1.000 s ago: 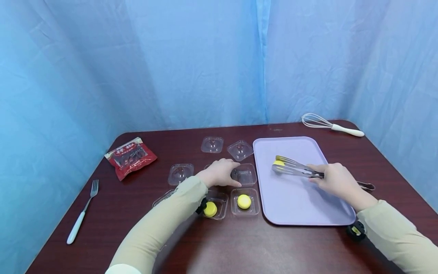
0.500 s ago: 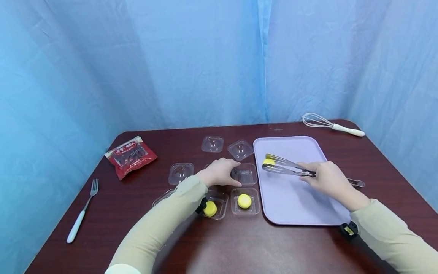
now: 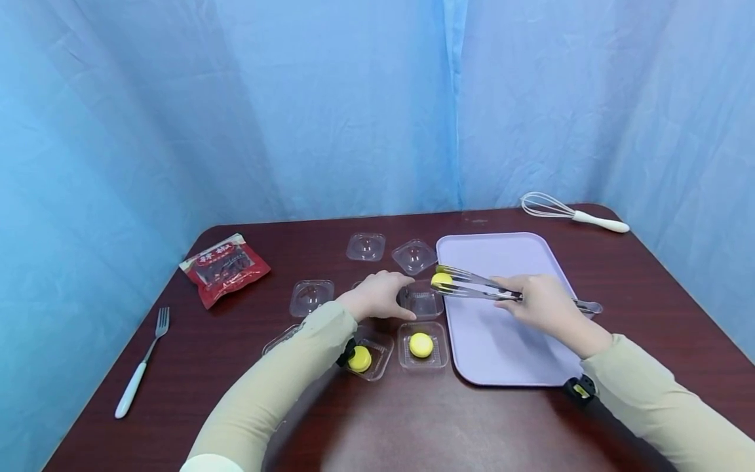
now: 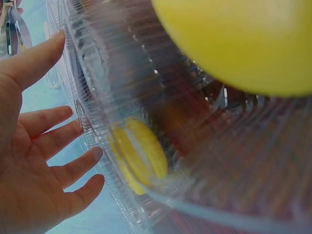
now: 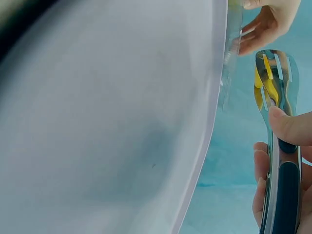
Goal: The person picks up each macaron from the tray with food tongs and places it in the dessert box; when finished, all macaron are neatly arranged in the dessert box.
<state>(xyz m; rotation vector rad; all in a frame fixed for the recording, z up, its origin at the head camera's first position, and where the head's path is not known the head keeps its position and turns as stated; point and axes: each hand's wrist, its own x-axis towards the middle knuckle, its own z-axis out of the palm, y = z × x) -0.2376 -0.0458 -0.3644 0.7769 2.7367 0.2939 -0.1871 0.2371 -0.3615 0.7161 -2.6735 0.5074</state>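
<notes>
One fork (image 3: pixel 143 364) lies at the left of the counter (image 3: pixel 448 426), with a red packet (image 3: pixel 225 269) beyond it. Next comes the left arm (image 3: pixel 283 387), in a pale sleeve, slanting from the near edge up and to the right. Its left hand (image 3: pixel 380 296) is held back upward, thumb and fingers parted and pointing right, beside a transparent box (image 3: pixel 423 303); the left wrist view shows the fingers spread and loosely extended, free of any hold. Whether the fingertips touch a box I cannot tell. Nearer the person, a second macaron (image 3: pixel 421 345) sits in the near box (image 3: pixel 438 359). Farther right, the yellow macaron (image 3: pixel 442 280) is pinched between the slotted ends of the metal tongs (image 3: pixel 480 287), at the left rim of the lilac tray (image 3: pixel 507 354). The right hand (image 3: pixel 542 305) grips the tongs above the tray, thumb on one side and fingers curled around the other, the tongs' ends pointing left. The right arm (image 3: pixel 655 387) slants in from the lower right. Behind it, a whisk (image 3: pixel 572 213) lies at the back.
</notes>
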